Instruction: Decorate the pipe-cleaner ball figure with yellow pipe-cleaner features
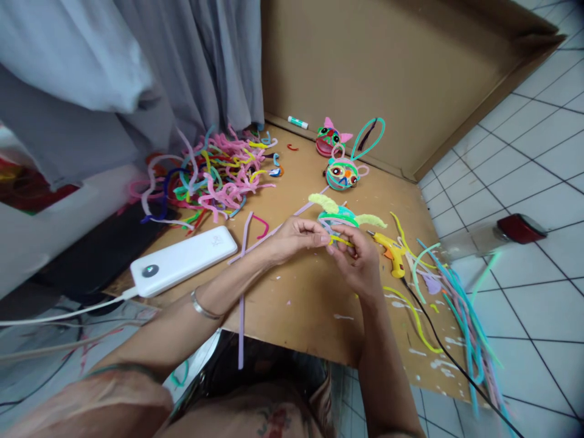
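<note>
While the cardboard sheet (292, 304) spreads flat over the tiled floor (538, 182) with its back wall folded up behind, the person sits at its near edge with both arms reaching forward over it. A big tangle of pipe cleaners (210, 176) lies far left by the curtain (182, 79), and a loose sheaf of long blue and pink ones (460, 310) trails off the right edge. A white power bank (185, 260) rests left of the arms, its cable running off left. Two finished heads (340, 158) stand well back near the wall, with a glue stick (297, 122) beyond them. A yellow glue gun (392, 249) lies just right of the hands, its black cord running toward the near right.

Between the hands sits the piece (340, 216), a teal loop with two fuzzy green ears spreading left and right, so its long axis runs across the view. It lies just beyond the fingertips, touching both hands. The left hand (292, 237) pinches the piece's near left side, fingers closed on it. The right hand (358, 258) is closed on a short yellow strand (341, 241) that points left toward the left fingertips, meeting the piece at its lower edge. Both hands are about equally near; the right one holds the free strand.
</note>
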`<state>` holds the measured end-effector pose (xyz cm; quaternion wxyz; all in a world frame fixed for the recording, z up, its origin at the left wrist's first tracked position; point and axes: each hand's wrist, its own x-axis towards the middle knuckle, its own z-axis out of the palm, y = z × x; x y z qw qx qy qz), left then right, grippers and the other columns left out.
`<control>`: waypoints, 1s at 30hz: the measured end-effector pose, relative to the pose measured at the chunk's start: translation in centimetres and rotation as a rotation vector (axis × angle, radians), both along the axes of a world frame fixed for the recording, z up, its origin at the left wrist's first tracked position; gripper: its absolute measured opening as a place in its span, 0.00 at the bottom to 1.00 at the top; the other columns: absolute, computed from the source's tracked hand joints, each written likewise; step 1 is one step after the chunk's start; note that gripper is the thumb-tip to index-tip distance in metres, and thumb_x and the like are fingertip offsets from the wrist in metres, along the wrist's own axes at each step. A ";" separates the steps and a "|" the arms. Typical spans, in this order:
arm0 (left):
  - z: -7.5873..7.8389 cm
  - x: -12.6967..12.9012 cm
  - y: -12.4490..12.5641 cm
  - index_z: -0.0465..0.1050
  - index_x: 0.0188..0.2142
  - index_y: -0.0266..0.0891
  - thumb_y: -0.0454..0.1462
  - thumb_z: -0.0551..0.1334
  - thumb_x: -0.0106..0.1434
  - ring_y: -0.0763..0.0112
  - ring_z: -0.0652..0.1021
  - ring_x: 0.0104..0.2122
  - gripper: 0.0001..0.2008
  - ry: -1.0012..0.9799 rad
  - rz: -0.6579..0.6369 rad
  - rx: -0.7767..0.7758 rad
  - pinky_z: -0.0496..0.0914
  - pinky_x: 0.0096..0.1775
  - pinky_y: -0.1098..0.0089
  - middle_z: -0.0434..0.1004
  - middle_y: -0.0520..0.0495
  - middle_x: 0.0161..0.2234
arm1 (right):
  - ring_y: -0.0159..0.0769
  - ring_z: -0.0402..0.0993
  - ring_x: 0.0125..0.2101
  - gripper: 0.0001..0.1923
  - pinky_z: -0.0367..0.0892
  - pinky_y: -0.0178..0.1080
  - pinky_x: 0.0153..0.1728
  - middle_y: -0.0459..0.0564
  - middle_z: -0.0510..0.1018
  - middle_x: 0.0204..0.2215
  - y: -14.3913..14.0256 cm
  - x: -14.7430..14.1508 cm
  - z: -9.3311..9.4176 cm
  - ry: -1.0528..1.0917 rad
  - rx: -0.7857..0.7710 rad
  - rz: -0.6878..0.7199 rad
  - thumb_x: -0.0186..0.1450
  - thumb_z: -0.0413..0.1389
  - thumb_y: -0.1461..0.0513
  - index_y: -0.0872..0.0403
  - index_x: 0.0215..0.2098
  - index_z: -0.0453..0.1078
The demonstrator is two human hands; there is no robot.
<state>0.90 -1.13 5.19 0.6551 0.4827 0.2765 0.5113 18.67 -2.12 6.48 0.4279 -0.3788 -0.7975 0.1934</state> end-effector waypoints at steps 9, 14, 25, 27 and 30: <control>-0.5 2.8 -1.1 0.79 0.22 0.36 0.43 0.75 0.42 0.75 0.71 0.22 0.14 -0.293 0.239 -0.212 0.66 0.31 0.71 0.75 0.51 0.19 | 0.34 0.74 0.29 0.07 0.71 0.39 0.34 0.47 0.80 0.30 0.0 -1.8 -1.5 -0.120 0.324 -0.172 0.68 0.54 0.62 0.51 0.41 0.73; -1.0 3.3 -1.5 0.78 0.23 0.36 0.42 0.73 0.46 0.72 0.73 0.24 0.12 -0.281 0.289 -0.239 0.67 0.32 0.70 0.76 0.49 0.20 | 0.36 0.73 0.28 0.08 0.68 0.40 0.33 0.47 0.77 0.26 0.1 -2.2 -2.2 -0.200 0.369 -0.254 0.69 0.53 0.60 0.51 0.40 0.74; -1.6 2.5 -0.7 0.74 0.21 0.34 0.49 0.69 0.54 0.76 0.66 0.22 0.19 -0.153 0.208 -0.162 0.60 0.29 0.72 0.69 0.50 0.19 | 0.33 0.76 0.27 0.05 0.73 0.35 0.28 0.46 0.82 0.29 0.6 -0.6 -1.7 0.052 0.104 -0.127 0.63 0.60 0.59 0.50 0.36 0.77; -1.0 1.8 -0.6 0.76 0.23 0.34 0.49 0.70 0.53 0.76 0.67 0.23 0.19 -0.088 0.137 -0.090 0.60 0.29 0.72 0.71 0.50 0.21 | 0.33 0.77 0.27 0.05 0.72 0.34 0.26 0.46 0.82 0.29 0.5 -0.5 -1.3 0.115 0.032 -0.090 0.62 0.61 0.59 0.50 0.36 0.77; -0.2 0.6 -0.3 0.78 0.25 0.34 0.46 0.73 0.49 0.76 0.67 0.24 0.16 0.029 -0.036 -0.060 0.59 0.29 0.73 0.72 0.50 0.21 | 0.32 0.77 0.27 0.05 0.71 0.33 0.25 0.45 0.82 0.29 0.2 -0.5 -0.5 0.091 -0.001 -0.035 0.62 0.60 0.60 0.50 0.35 0.78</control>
